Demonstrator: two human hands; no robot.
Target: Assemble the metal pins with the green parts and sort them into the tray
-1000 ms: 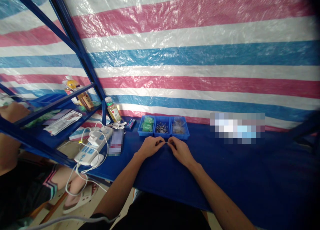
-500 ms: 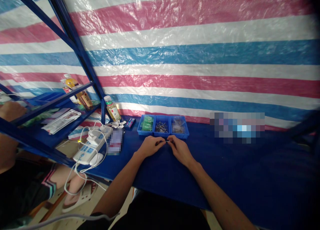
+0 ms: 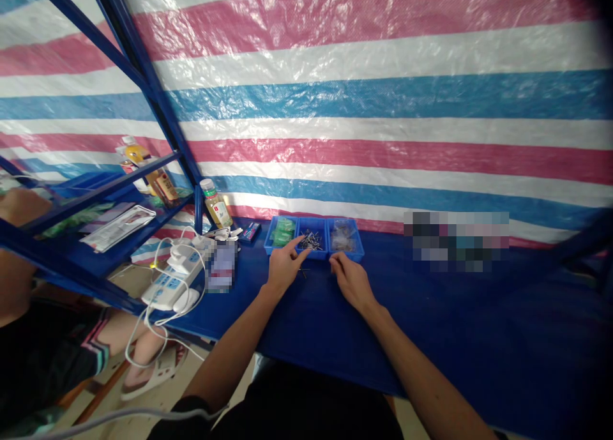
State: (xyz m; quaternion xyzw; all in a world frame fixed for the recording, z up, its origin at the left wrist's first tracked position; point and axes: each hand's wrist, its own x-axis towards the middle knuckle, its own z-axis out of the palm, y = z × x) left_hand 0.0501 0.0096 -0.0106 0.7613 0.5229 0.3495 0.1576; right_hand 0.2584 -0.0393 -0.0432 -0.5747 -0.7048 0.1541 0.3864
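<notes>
My left hand (image 3: 284, 266) is at the front of the middle blue bin (image 3: 318, 255), thumb and forefinger apart, nothing visible between them. That bin holds small dark and silvery metal pieces (image 3: 311, 240). A thin piece (image 3: 303, 273) lies on the blue table just beside my left fingers. My right hand (image 3: 351, 279) rests before the right bin (image 3: 347, 256), its fingers curled together; whatever they hold, if anything, is too small to make out. Clear little bags (image 3: 343, 236) fill the right bin, and green packets (image 3: 283, 232) the left one.
Left of the bins are a small blue box (image 3: 249, 232), a bottle (image 3: 216, 204), a blurred phone-like item (image 3: 221, 265) and a white power strip (image 3: 167, 285) with cables. A blue metal frame (image 3: 160, 105) rises there; a person's arm (image 3: 16, 261) is beyond it. A pixelated area (image 3: 454, 239) is at right.
My hands have moved apart from their pinch together. The left has opened and shifted towards the middle bin; the right has moved slightly right. A thin piece now shows on the table.
</notes>
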